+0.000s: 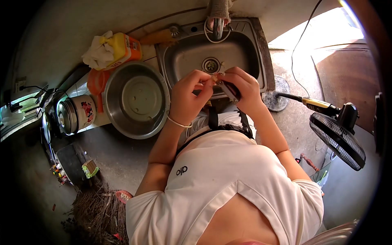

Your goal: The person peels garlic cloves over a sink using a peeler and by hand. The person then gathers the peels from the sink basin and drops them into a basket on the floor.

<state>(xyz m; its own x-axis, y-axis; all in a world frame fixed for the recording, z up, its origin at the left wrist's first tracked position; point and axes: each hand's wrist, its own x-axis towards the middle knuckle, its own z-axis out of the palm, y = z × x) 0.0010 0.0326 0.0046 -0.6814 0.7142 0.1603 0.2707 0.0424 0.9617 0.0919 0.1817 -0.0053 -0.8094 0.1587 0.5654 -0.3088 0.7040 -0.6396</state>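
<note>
Two bare hands are meeting over the near edge of a metal sink (188, 53), close to its middle. The left hand (190, 92) is closing its thumb and fingers around a small pale-red piece (214, 78), mostly hidden and too small to identify. The right hand (245, 86) is gripping a dark-and-silver tool (229, 90), its fingers curling around it; the exact kind is unclear.

The piece is lying right at the left fingertips, just beside the tool's far end, and the right fingertips are almost meeting it too. The tool's long axis is slanting from the piece back toward the body and to the right, so its far end is pointing forward and left; whether it is touching the piece cannot be told.

Just beyond the hands, the drain (211, 65) is holding pale bits. A cloth-wrapped faucet (218, 26) is reaching over the sink's far edge. To the left, a wide metal basin (116, 107) is standing beside the sink's left edge on the desk (102, 119), holding clear liquid and a few small bits. Beyond it, a yellow-and-orange container (124, 48) is standing near the desk's far edge. Well to the right, a black fan (337, 139) is facing the body.
</note>
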